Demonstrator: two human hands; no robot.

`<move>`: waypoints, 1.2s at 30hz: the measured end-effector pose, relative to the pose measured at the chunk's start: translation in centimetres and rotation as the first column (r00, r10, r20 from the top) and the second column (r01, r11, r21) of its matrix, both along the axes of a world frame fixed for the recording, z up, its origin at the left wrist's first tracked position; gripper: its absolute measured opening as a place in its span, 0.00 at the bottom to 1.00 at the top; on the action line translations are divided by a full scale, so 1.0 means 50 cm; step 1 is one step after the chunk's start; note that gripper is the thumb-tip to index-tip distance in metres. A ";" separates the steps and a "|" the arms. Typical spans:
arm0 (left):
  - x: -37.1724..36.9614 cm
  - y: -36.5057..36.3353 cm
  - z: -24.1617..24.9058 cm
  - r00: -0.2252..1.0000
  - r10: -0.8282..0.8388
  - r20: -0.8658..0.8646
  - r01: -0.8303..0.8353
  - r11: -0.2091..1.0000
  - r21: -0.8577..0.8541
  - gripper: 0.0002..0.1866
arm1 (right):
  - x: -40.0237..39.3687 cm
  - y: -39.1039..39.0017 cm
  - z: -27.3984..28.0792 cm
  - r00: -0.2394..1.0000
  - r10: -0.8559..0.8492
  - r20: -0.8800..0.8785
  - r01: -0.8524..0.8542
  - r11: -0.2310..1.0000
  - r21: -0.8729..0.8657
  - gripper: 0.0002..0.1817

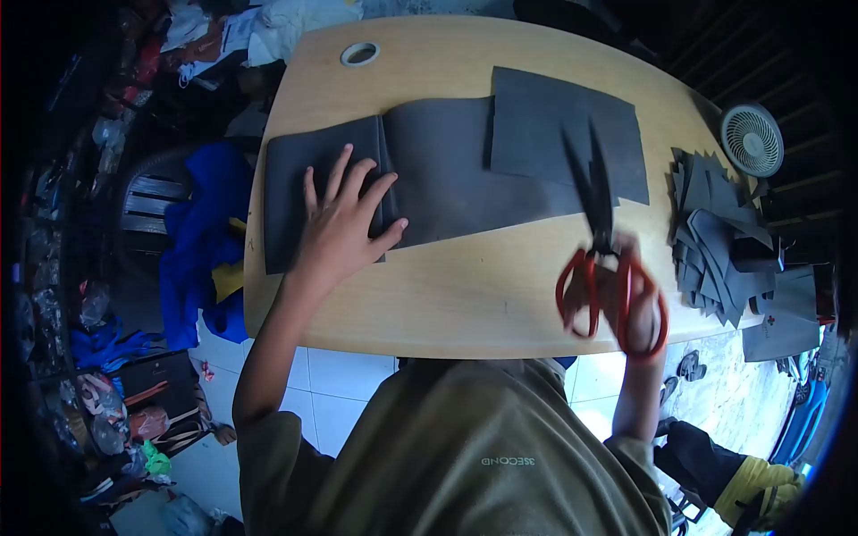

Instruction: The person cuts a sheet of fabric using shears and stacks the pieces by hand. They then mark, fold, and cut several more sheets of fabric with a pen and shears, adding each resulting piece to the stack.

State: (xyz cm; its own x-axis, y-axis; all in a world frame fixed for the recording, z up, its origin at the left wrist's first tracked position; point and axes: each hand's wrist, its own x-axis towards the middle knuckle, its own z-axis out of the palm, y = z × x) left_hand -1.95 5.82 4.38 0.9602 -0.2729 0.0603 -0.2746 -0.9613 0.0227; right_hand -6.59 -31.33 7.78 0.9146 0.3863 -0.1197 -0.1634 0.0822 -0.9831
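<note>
My left hand (344, 219) lies with spread fingers on the folded left part of a long dark grey sheet (465, 179), which stretches across the wooden table. My right hand (617, 299) grips scissors with red handles (661, 330) near the table's front edge. The dark blades are slightly parted and point away from me, over the right end of the sheet; they are a little blurred. A separate dark rectangular piece (536, 125) overlaps the sheet's right end.
A pile of dark cut pieces (715, 241) lies at the right edge of the wooden table (429, 313), beside a small round fan (752, 140). A roll of tape (360, 54) sits at the back left. Blue cloth (206, 241) hangs left of the table.
</note>
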 end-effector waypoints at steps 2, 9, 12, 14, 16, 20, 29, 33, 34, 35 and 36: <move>0.002 0.000 0.016 1.000 -0.018 -0.020 0.018 1.000 0.002 0.34 | 0.097 0.036 0.024 0.995 -0.080 0.063 0.078 0.996 0.030 0.31; 0.039 -0.011 -0.019 0.987 -0.161 0.018 0.161 0.985 -0.058 0.37 | 0.466 0.107 -0.059 0.675 0.122 0.728 0.534 0.600 -0.596 0.20; 0.039 -0.012 -0.028 0.986 -0.165 -0.012 0.164 0.984 -0.072 0.39 | 0.511 0.120 -0.108 0.550 0.316 0.773 0.622 0.462 -0.632 0.22; 0.041 -0.009 -0.021 0.985 -0.169 -0.016 0.167 0.983 -0.079 0.39 | 0.511 0.126 -0.112 0.559 0.357 0.748 0.594 0.457 -0.662 0.25; 0.042 -0.008 -0.021 0.986 -0.165 -0.031 0.161 0.982 -0.094 0.39 | 0.496 0.136 -0.108 0.527 0.364 0.768 0.566 0.524 -0.637 0.25; 0.046 -0.009 -0.027 0.986 -0.164 -0.042 0.158 0.981 -0.117 0.40 | 0.457 0.145 -0.106 0.480 0.425 0.768 0.488 0.598 -0.636 0.26; 0.032 -0.008 -0.011 0.986 -0.166 -0.028 0.161 0.977 -0.142 0.37 | 0.462 0.119 -0.063 0.472 0.385 0.793 0.518 0.607 -0.603 0.26; 0.036 -0.003 -0.020 0.981 -0.191 0.032 0.193 0.967 -0.165 0.34 | 0.558 0.082 -0.060 0.597 0.382 0.706 0.466 0.551 -0.693 0.23; 0.037 -0.003 -0.020 0.983 -0.182 0.033 0.185 0.969 -0.162 0.33 | 0.582 0.076 -0.065 0.617 0.381 0.688 0.439 0.559 -0.703 0.22; 0.041 -0.004 -0.019 0.984 -0.173 0.035 0.177 0.971 -0.159 0.33 | 0.602 0.067 -0.071 0.635 0.381 0.672 0.413 0.567 -0.712 0.21; 0.044 -0.004 -0.017 0.986 -0.163 0.039 0.168 0.973 -0.156 0.32 | 0.608 0.063 -0.068 0.629 0.392 0.672 0.375 0.604 -0.703 0.20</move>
State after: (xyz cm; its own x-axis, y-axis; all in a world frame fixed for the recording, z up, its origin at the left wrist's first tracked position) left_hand 0.26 5.62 3.53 0.9000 -0.4128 0.1398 -0.4321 -0.8873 0.1613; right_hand 23.83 -28.20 4.36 0.8014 0.5085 0.3149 0.5979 -0.6970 -0.3959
